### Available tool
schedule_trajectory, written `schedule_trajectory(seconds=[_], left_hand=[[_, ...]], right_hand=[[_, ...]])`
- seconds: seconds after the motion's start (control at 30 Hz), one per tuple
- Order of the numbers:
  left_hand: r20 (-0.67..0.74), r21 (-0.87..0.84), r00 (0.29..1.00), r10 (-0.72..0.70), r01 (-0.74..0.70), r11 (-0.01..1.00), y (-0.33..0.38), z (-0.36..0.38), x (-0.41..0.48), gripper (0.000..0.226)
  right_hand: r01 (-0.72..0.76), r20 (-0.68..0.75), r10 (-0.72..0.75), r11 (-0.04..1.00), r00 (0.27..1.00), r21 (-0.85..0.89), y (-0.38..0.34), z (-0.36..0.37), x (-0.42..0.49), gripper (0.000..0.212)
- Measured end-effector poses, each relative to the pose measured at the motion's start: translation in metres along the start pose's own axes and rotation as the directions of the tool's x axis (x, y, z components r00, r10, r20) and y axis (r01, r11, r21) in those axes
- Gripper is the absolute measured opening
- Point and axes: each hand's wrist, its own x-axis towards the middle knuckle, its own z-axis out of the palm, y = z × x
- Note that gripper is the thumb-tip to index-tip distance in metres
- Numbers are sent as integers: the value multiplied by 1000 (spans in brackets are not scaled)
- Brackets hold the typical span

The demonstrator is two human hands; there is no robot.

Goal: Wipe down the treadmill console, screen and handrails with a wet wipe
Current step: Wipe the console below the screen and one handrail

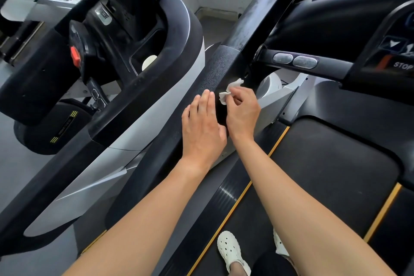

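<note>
White wet wipe pinched in right hand points up the diagonal handrail; left hand flat.

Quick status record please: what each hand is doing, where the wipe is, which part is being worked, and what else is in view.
left hand: lies flat on the handrail, fingers straight
right hand: pinches the wet wipe
wet wipe: white, crumpled, at the handrail's inner edge
handrail: black, textured, left side of the treadmill
console: upper right, STOP label visible, no hand on it
sensor pads: two ovals on the crossbar, untouched
belt: person stands on it in white clogs
</note>
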Motion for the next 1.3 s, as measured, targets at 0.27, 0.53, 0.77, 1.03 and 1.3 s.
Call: schedule_trajectory(seconds=[0.27,0.53,0.77,1.03,1.3], left_hand=[[55,1,997,59,-59,998,-14,-7,5,76],[97,-27,995,7,-4,1000,-7,-12,7,78],[120,-45,993,-3,9,999,-6,-17,8,78],[117,-27,993,-15,18,999,-3,-14,6,79],[96,-8,994,-47,48,999,3,-10,6,78]], right_hand=[[-51,27,55,988,998,-148,21,-4,2,15],[-4,61,7,999,998,-49,-9,1,5,11],[-189,125,210,968,970,-164,11,-12,15,9],[-263,88,272,959,958,-101,-1,-10,21,4],[-205,-9,204,978,979,-32,3,-1,25,12]])
